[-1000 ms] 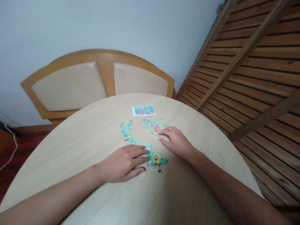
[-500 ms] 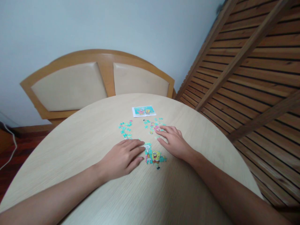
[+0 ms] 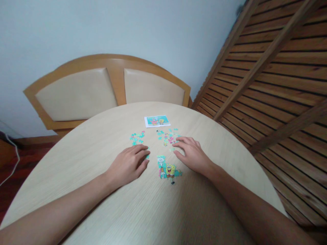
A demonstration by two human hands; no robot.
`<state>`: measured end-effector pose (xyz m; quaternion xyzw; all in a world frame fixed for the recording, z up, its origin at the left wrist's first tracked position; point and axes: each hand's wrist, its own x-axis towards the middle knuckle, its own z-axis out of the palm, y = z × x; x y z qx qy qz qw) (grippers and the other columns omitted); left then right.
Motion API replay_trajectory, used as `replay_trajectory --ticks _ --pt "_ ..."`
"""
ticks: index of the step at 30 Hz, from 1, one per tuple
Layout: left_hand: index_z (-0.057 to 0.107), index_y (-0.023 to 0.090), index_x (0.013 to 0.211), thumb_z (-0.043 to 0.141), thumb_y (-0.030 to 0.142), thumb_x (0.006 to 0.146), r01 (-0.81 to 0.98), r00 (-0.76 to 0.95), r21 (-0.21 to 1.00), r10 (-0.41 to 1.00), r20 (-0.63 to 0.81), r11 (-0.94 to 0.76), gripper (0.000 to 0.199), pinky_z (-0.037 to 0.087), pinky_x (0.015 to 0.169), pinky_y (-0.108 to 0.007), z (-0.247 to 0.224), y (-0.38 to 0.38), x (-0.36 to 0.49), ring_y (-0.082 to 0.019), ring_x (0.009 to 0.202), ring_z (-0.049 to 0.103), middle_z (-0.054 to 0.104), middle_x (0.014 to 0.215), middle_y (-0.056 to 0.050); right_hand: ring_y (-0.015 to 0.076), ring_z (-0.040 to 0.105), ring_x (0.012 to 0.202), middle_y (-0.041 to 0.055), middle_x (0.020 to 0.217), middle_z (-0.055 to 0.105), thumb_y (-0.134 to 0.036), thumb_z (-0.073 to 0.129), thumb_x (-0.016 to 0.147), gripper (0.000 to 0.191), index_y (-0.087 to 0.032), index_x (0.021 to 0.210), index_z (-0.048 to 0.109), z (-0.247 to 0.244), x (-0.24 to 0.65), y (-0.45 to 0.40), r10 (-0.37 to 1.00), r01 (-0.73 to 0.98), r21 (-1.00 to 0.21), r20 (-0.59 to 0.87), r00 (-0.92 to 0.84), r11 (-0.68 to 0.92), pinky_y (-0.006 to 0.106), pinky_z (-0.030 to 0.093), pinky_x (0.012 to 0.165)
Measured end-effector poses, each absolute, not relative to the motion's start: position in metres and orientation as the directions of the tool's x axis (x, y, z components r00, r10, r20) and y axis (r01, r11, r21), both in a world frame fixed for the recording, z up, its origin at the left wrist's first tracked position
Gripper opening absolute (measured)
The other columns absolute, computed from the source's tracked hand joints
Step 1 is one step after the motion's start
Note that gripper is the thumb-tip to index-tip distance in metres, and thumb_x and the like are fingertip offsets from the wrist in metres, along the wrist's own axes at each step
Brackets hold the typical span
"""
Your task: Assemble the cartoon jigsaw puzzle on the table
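A partly joined jigsaw puzzle (image 3: pixel 165 168) lies on the table, showing a yellow square character and a pale turquoise one. To its upper left, my left hand (image 3: pixel 129 162) rests palm down with its thumb apart from the fingers. Its fingertips are beside a small turquoise puzzle piece (image 3: pixel 148 157), and the hand covers part of the tabletop there. My right hand (image 3: pixel 192 153) hovers over or rests on the table at the upper right of the joined part, fingers apart. Pink puzzle pieces (image 3: pixel 171 140) are close to its fingertips.
Loose turquoise pieces (image 3: pixel 137 137) are scattered beyond my left hand. A picture card (image 3: pixel 157 121) with the cartoon characters lies farther back on the round wooden table (image 3: pixel 107 217). A padded bench back (image 3: pixel 76 95) stands behind, and a slatted wooden panel (image 3: pixel 281 85) leans in at right.
My left hand has drawn left and slightly away from me, off the edge of the joined puzzle to the loose turquoise pieces. My right hand has shifted slightly right.
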<state>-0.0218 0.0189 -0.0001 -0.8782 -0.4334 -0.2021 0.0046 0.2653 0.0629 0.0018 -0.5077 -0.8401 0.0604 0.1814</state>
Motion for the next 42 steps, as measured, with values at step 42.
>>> replay_trajectory --ticks 42 --pt "0.059 0.024 0.134 0.051 0.03 0.103 0.461 0.783 0.247 0.521 0.34 -0.853 0.033 0.046 0.108 -0.048 0.002 0.028 -0.015 -0.028 0.13 0.051 0.056 0.139 -0.011 0.0285 0.043 0.138 0.0077 0.149 0.055 -0.034 0.044 0.105 0.04 -0.023 0.142 0.056 -0.001 0.252 0.068 0.742 0.701 -0.242 0.211 -0.637 0.671 0.051 0.034 0.111"
